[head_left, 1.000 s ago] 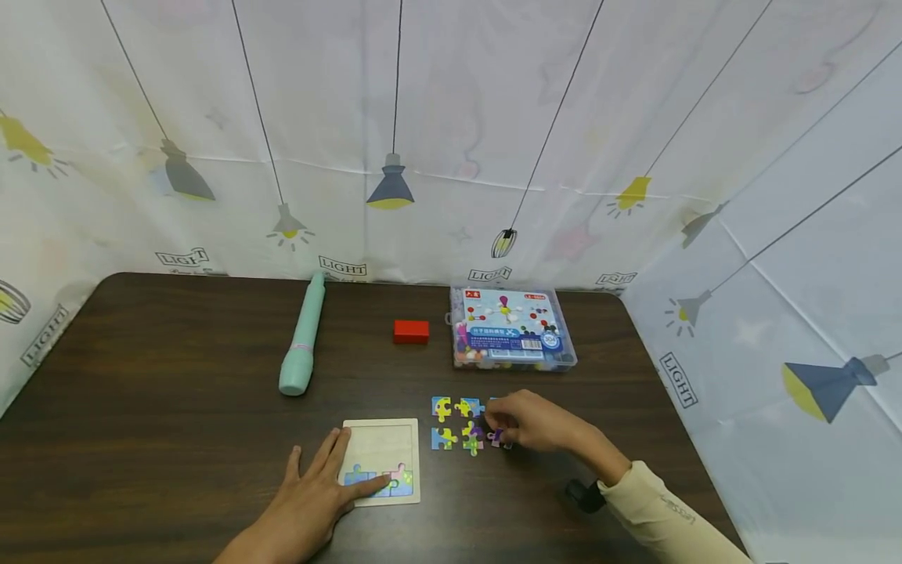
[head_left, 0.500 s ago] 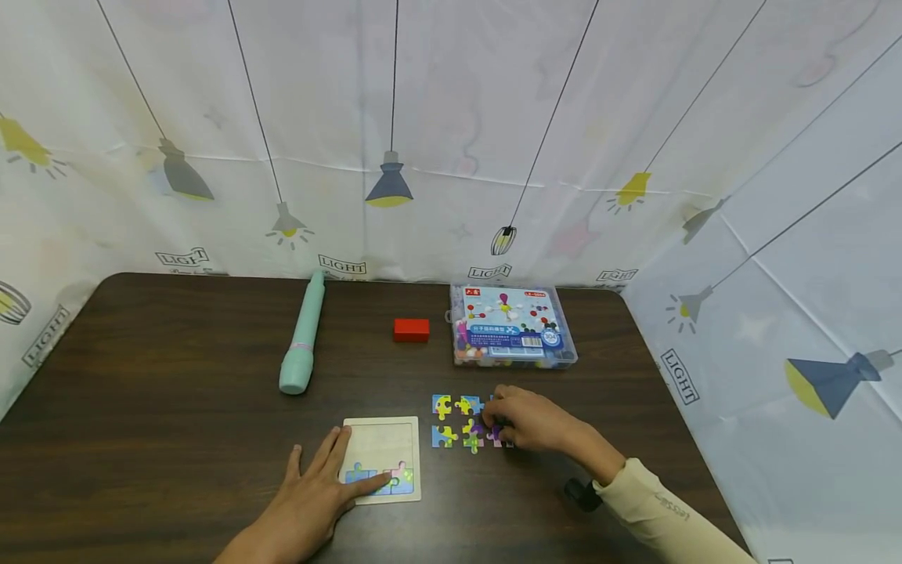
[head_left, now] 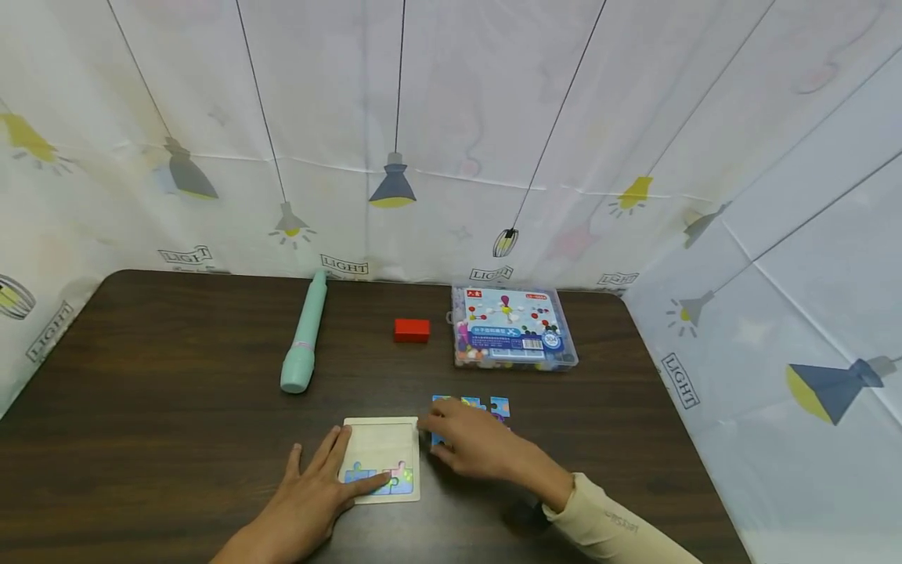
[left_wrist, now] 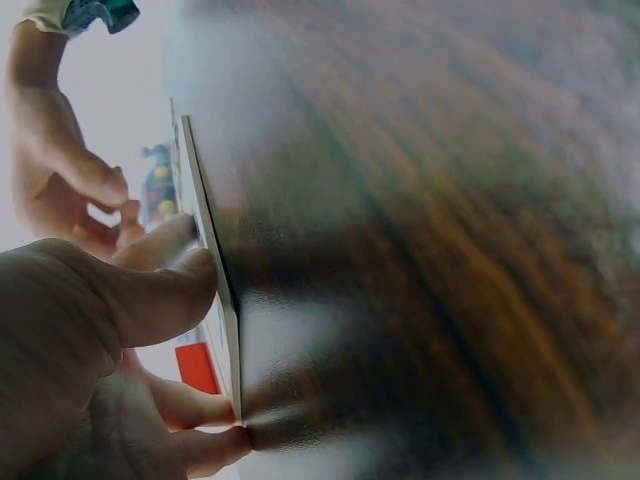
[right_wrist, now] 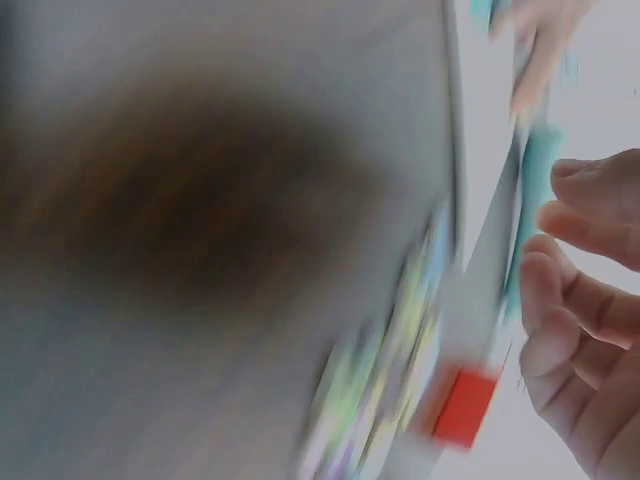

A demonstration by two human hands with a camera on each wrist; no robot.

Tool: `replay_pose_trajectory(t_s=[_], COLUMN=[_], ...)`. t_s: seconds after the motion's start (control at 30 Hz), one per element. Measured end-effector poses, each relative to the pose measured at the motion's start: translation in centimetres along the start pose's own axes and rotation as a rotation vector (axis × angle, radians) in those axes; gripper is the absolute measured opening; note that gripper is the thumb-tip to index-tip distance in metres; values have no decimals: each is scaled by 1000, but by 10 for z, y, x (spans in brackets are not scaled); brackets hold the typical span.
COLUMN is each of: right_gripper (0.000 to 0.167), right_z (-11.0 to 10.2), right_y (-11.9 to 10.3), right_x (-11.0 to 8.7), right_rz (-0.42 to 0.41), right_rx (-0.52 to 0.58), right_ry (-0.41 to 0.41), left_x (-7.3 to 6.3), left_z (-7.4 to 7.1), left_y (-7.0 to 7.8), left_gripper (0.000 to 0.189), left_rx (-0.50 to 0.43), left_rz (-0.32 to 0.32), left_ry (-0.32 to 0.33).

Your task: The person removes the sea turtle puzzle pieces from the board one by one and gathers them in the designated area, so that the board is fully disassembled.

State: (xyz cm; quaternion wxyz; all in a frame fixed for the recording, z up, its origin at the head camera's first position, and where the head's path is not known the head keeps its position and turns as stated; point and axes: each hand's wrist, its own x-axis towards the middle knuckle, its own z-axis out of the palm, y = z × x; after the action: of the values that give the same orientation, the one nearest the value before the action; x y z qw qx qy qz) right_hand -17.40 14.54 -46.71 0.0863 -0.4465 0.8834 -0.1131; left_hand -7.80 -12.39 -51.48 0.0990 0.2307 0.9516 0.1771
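A shallow square wooden puzzle tray [head_left: 380, 442] lies on the table, with jigsaw pieces [head_left: 402, 478] fitted along its near edge. My left hand [head_left: 310, 493] rests on it, fingers spread on the left rim and thumb on the fitted pieces. My right hand [head_left: 479, 442] hovers over the loose jigsaw pieces [head_left: 499, 406], fingertips beside the tray's right rim. Its fingers are loosely bent in the right wrist view, and no piece shows between the thumb [right_wrist: 595, 185] and the fingers. The hand hides most of the loose pieces.
A red block [head_left: 412, 330] and a clear plastic box [head_left: 514, 329] with a printed label stand farther back. A mint-green microphone-shaped object [head_left: 303, 337] lies left of them. Patterned curtains [head_left: 451, 117] hang behind and to the right of the dark table [head_left: 176, 376].
My right hand has moved left from the rightmost loose pieces to near the tray's right edge, uncovering the top right piece. The left hand has stayed in place.
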Motion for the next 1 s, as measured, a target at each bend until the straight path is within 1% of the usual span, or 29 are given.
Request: replay_pose_trajectory(t_s=[0.1, 0.17, 0.23, 0.3, 0.53, 0.7, 0.77, 0.87, 1.0], right_gripper=[31, 29, 25, 23, 19, 13, 11, 7, 17], right_z=[10, 17, 22, 27, 33, 35, 36, 37, 38], right_y=[-24, -36, -44, -49, -55, -60, -62, -64, -66], right_x=[20, 32, 42, 49, 60, 63, 63, 64, 66], right_rz=[-84, -124, -148, -147, -111, -84, -52, 14, 60], right_rx=[-22, -32, -40, -30, 54, 75, 85, 148, 270], right_ry=[-58, -88, -98, -102, -102, -89, -73, -53, -32], left_x=[1, 0, 0, -1, -3, -4, -4, -3, -3], left_z=[0, 1, 1, 1, 0, 0, -1, -2, -3], left_y=[-1, -1, -2, -2, -4, -6, -6, -5, -4], left_gripper=[58, 58, 56, 53, 43, 40, 40, 42, 44], left_rx=[-2, -1, 3, 5, -4, -9, -5, 3, -3], left_rz=[8, 9, 14, 20, 16, 24, 28, 27, 20], left_ry=[-15, -19, -21, -19, -27, -32, -34, -54, -75])
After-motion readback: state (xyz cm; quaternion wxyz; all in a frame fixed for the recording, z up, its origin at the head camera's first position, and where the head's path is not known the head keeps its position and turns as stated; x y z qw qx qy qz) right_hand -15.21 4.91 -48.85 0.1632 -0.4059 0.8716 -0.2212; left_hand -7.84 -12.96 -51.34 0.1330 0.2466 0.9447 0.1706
